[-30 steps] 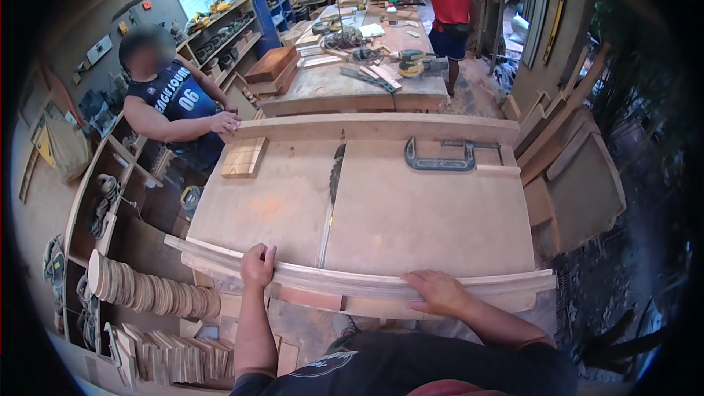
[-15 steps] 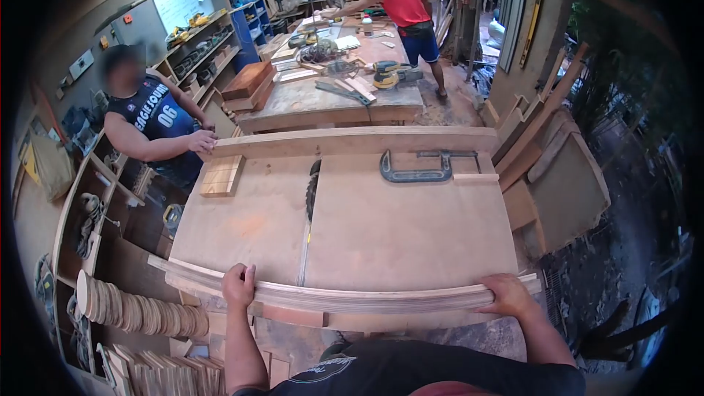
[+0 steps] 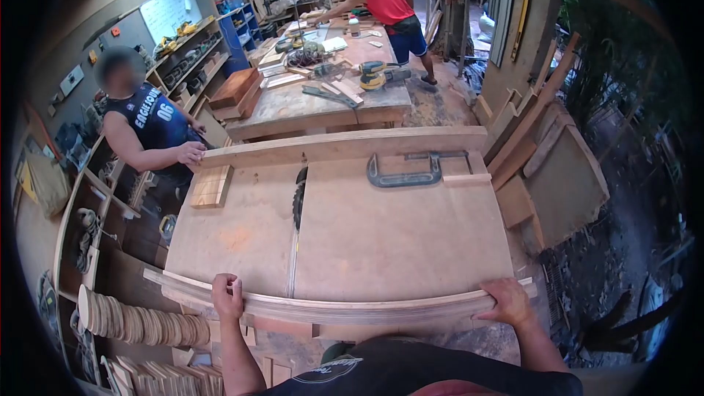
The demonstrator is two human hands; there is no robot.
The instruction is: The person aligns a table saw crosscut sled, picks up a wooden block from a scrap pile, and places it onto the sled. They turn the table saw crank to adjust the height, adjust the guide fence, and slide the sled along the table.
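Observation:
Across the near edge of a plywood table-saw sled [image 3: 396, 242] runs a layered plywood fence [image 3: 352, 309]. My left hand [image 3: 228, 298] is closed over this fence toward its left end, fingers curled. My right hand [image 3: 509, 302] grips the same fence near its right end, with the thumb on the near side. Between my hands and the far fence [image 3: 352, 143], a dark circular saw blade [image 3: 299, 199] stands up through the slot in the sled. A wooden block [image 3: 212, 186] lies at the sled's far left, and a C-clamp [image 3: 405, 171] lies at the far right beside a thin wood strip [image 3: 467, 180].
A co-worker in a dark jersey [image 3: 155, 121] stands left, one hand at the far fence's end. Another person in red [image 3: 389, 4] leans over a tool-covered workbench [image 3: 315, 121]. Stacked wooden discs [image 3: 143, 317] lie at lower left; boards [image 3: 543, 114] lean at right.
The view has shifted slightly, so the sled appears a little lower and further left. Both my hands stay on the near fence. The blade's place in the slot looks unchanged.

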